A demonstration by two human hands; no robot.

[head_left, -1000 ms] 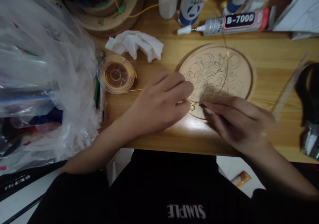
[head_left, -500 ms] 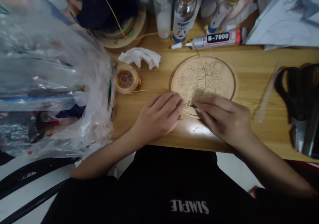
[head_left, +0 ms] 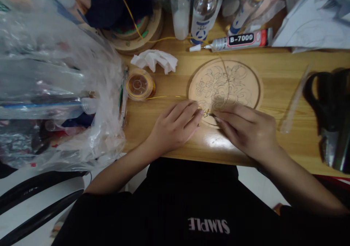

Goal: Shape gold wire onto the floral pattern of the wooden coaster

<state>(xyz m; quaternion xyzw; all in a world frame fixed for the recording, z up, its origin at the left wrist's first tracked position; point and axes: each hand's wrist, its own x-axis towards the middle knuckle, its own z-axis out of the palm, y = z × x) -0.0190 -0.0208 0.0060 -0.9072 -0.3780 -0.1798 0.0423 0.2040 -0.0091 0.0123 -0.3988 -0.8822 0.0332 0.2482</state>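
A round wooden disc [head_left: 203, 73] with a drawn floral pattern lies on the table. At its lower left edge my left hand [head_left: 177, 125] is closed, fingertips together at a small gold wire piece [head_left: 206, 112]. My right hand [head_left: 247, 127] pinches a thin dark-tipped tool [head_left: 213, 115] whose tip meets the gold piece. A dark cord [head_left: 227, 76] runs across the disc. From the spool of gold wire [head_left: 140, 85] a thin gold strand [head_left: 164, 96] stretches toward my left hand. What lies under the left fingers is hidden.
Behind the disc lies a B-7000 glue tube [head_left: 240, 41], near bottles [head_left: 202, 16]. A crumpled tissue [head_left: 155, 61] sits behind the spool. Plastic bags [head_left: 90, 71] fill the left side. On the right are a clear stick [head_left: 295, 100] and black-handled scissors [head_left: 314, 96].
The gold strand beside the spool now reaches farther right, to my left hand. Both hands keep nearly the same pose at the gold piece. The view has shifted slightly.
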